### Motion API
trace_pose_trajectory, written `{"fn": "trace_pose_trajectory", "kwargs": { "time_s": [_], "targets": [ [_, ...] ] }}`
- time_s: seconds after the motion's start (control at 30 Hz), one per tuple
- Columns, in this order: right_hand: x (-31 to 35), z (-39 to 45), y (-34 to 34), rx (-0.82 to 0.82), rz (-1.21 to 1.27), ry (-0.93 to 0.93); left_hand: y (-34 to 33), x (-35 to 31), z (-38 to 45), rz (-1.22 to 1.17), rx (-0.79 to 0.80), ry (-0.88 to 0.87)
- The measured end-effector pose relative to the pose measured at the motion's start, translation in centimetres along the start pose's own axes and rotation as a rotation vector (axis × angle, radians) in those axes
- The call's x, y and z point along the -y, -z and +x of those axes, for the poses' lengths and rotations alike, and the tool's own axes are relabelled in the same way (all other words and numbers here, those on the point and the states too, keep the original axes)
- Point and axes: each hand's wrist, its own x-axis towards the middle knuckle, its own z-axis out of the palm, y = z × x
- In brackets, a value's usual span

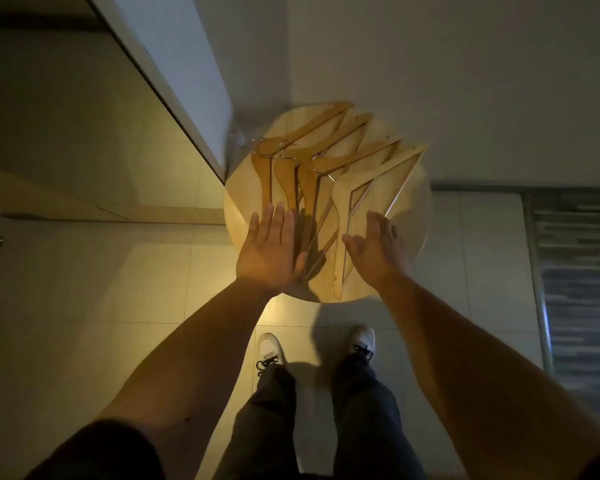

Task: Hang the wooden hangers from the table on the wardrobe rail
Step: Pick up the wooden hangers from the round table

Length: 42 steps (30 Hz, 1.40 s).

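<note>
Head view, looking steeply down: a person stands at a round wooden table [409, 216] with both bare arms stretched out over it. Close around the table are a pale tiled floor [146, 278], a white wall [465, 81] behind it, and a white panel edge [174, 71] that slants down to touch the table's left rim. A dark striped surface [582, 271] fills the right edge. 2 white shoes [271, 348] and dark trousers [357, 420] show below the table.

Wooden hangers [326, 157] lie overlapping in a fanned pile on the tabletop, metal hooks toward the left rear. At least 4 can be counted; the overlap and motion blur hide the exact number.

2 hands are in view. Left hand [274, 251] lies palm down, flat, fingers straight and close together, over the near ends of the left hangers; it grips nothing. Right hand [378, 247] hovers over the right hangers, fingers loosely spread and slightly curled, thumb out, nothing held. Whether either hand touches the wood cannot be told.
</note>
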Motion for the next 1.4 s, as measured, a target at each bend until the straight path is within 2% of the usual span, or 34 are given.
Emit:
{"fn": "trace_pose_trajectory", "kwargs": {
  "time_s": [0.17, 0.43, 0.57, 0.67, 0.8, 0.93, 1.03, 1.17, 1.23, 1.4],
  "targets": [
    [0.7, 0.7, -4.0, 0.089, 0.025, -0.142, -3.3, 1.0, 1.0, 0.004, 0.014, -0.042],
    [1.1, 2.5, -8.7, 0.081, 0.008, -0.281, -5.2, 1.3, 2.0, -0.059, 0.05, -0.079],
    [1.5, 2.1, -7.6, 0.083, 0.007, -0.364, -3.7, 1.7, 1.5, -0.111, 0.071, -0.085],
    [1.4, 0.8, -4.7, -0.007, 0.074, -0.401, -1.5, 1.6, 1.8, -0.147, 0.065, -0.061],
    [0.6, -2.4, 0.0, -0.116, 0.281, -0.345, 2.8, 0.8, 2.4, -0.261, 0.01, -0.046],
    [0.7, -5.6, 4.7, -0.086, 0.271, -0.26, 7.9, 0.0, 3.2, -0.493, -0.054, -0.11],
    [1.2, -7.6, 6.9, -0.114, 0.259, -0.103, 12.1, -0.7, 2.9, -0.664, -0.116, -0.134],
    [2.1, -9.4, 8.2, -0.133, 0.363, 0.053, 16.1, -1.6, 1.5, -0.815, -0.204, -0.228],
    [2.4, -9.3, 7.7, -0.205, 0.295, 0.169, 17.0, -1.5, 0.8, -0.882, -0.202, -0.197],
    [3.9, -9.2, 7.1, -0.103, 0.119, 0.344, 18.2, -0.2, -1.0, -1.098, -0.194, -0.052]
  ]
}}
